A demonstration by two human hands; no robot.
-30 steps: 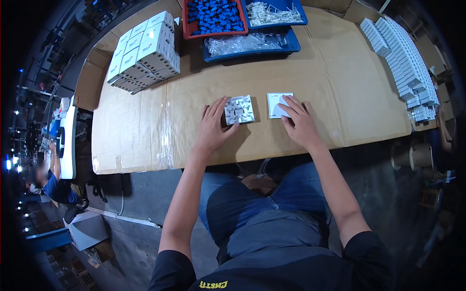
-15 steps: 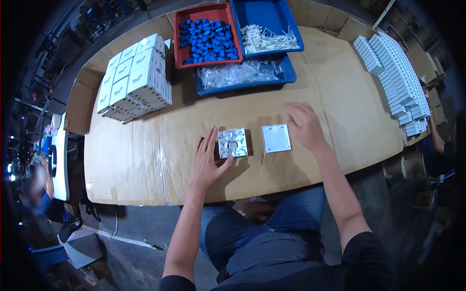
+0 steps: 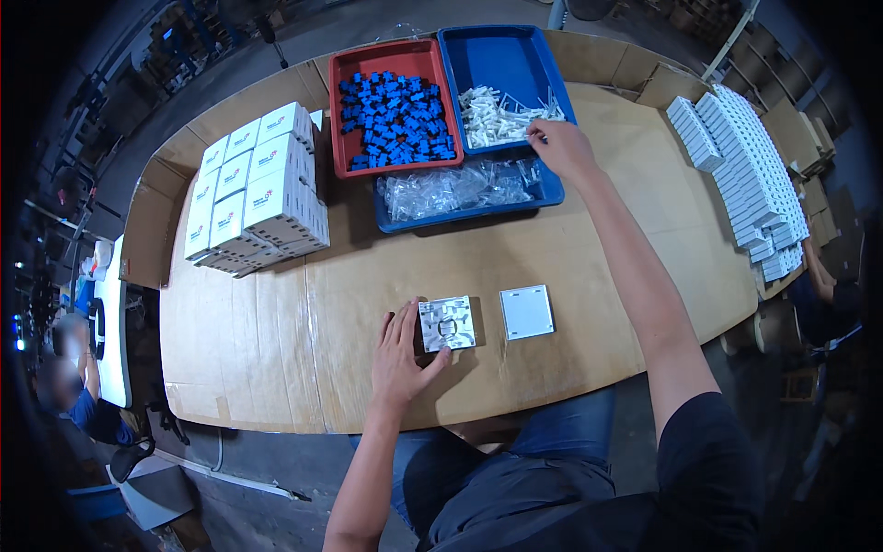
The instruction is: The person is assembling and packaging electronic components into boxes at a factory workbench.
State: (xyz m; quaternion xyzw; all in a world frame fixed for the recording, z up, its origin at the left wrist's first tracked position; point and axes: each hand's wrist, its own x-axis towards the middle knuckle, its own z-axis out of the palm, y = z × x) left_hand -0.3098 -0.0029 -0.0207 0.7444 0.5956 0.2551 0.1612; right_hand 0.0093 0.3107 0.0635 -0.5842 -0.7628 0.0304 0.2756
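Right hand (image 3: pixel 563 147) fingertips among white parts (image 3: pixel 501 110)

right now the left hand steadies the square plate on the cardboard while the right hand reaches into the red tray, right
Not quite. In the head view the right hand reaches into the blue tray of white parts, not the red tray. The left hand does steady the square plate.

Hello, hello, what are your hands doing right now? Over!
Left hand flat on table, steadying the square white plate. Right hand reaching into the blue tray, fingertips on small white parts. Nothing in the way.
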